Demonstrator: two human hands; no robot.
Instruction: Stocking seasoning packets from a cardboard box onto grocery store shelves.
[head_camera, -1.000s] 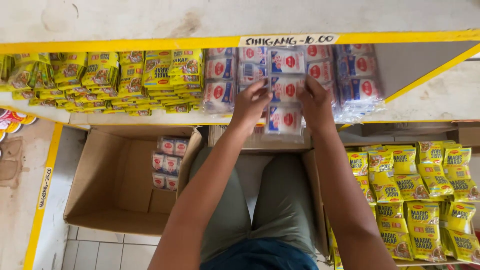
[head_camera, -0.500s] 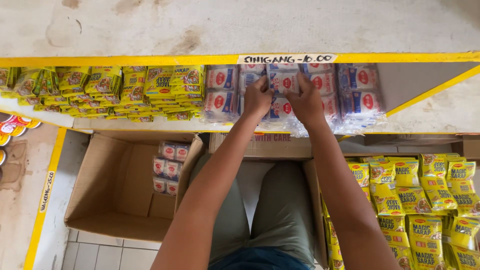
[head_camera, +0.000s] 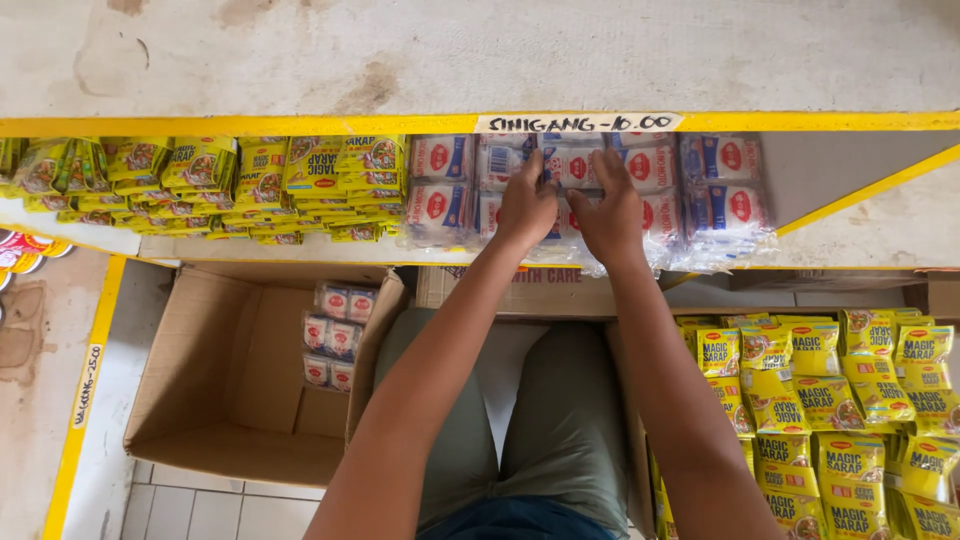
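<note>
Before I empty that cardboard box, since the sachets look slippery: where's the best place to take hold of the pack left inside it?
Take the pack by its two long side edges, coming down from above through the open top of the cardboard box. It lies against the box's right wall, so only the left edge is free: slide fingers in there first. The clear wrap looks loose, so a wide grip probably suits it better than a pinch.

Clear plastic bundles of white sachets with red ovals and blue bands (head_camera: 640, 185) stand stacked in rows on the yellow-edged shelf (head_camera: 300, 125), partly covered by both hands.
</note>
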